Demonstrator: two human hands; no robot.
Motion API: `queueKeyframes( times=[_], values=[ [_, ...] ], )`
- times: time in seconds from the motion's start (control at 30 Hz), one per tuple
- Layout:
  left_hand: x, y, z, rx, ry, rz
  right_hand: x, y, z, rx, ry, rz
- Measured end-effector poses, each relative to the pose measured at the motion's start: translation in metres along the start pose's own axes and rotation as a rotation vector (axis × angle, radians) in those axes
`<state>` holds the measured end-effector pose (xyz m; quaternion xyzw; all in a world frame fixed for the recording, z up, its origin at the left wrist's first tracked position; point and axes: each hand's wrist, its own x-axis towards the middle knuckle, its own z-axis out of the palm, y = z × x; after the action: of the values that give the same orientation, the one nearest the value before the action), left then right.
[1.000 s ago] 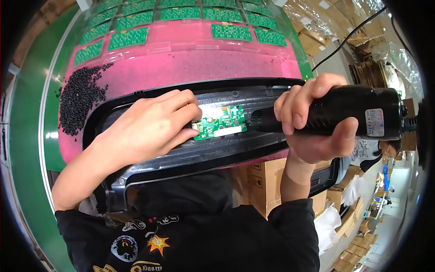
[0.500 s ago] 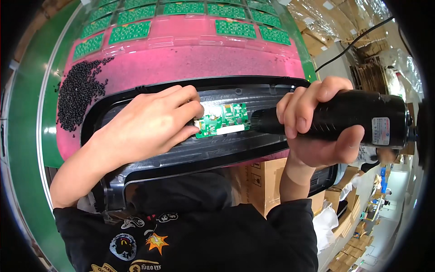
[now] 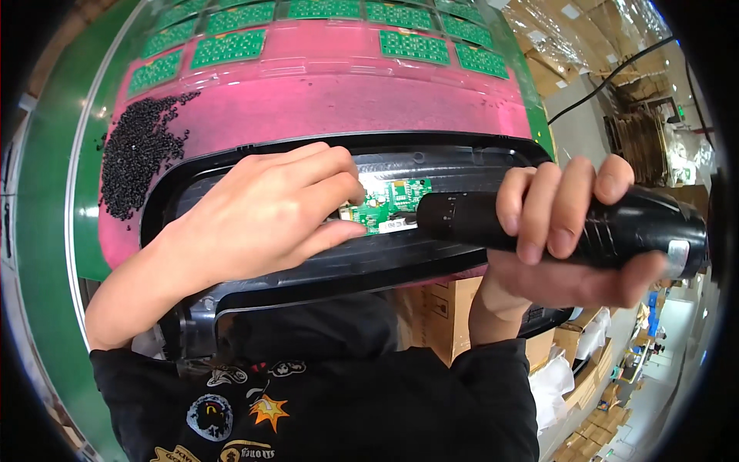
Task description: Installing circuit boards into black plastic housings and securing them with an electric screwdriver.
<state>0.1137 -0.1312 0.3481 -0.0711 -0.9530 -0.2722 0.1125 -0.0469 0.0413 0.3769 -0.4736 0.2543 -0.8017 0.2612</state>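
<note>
A green circuit board (image 3: 399,192) lies inside a long black plastic shell (image 3: 385,137). My left hand (image 3: 265,208) reaches over the shell, its thumb and fingers closed on the board's left end. In my right hand (image 3: 550,231) is a thick black electric screwdriver (image 3: 454,219), held almost level with my fingers wrapped around its body. The front of the screwdriver covers the right part of the board. Its tip points left and down at the board; whether it touches a screw there cannot be made out.
Small black screws (image 3: 138,154) form a heap on the pink mat (image 3: 308,100), left of the shell. Beyond it, clear trays hold several green boards (image 3: 416,48). A black cable (image 3: 616,73) crosses at upper right. Cardboard boxes (image 3: 439,308) stand below the table edge.
The screwdriver's front has come over the board's right part, where before it was at the board's right edge. My right hand has tilted and moved slightly right; my left hand keeps its hold.
</note>
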Motion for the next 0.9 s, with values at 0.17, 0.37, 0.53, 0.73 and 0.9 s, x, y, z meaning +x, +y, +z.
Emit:
queueKeyframes(
  times=[0.17, 0.37, 0.53, 0.73, 0.9],
  values=[
    [0.004, -0.001, 0.004, -0.104, 0.072, 0.102, 0.002, -0.006, 0.026, 0.005, 0.062, -0.032],
    [-0.001, -0.004, 0.004, -0.204, 0.182, 0.114, 0.002, 0.005, 0.031, 0.022, -0.009, -0.071],
    [0.001, -0.006, 0.003, -0.35, 0.13, 0.097, 0.0, -0.009, 0.032, -0.008, -0.054, -0.065],
    [0.001, -0.003, -0.002, -0.222, 0.063, 0.012, 0.002, -0.011, 0.015, -0.205, -0.037, -0.049],
    [-0.002, -0.006, -0.005, -0.333, 0.235, 0.034, -0.003, -0.005, 0.01, -0.434, 0.349, 0.051]
  ],
)
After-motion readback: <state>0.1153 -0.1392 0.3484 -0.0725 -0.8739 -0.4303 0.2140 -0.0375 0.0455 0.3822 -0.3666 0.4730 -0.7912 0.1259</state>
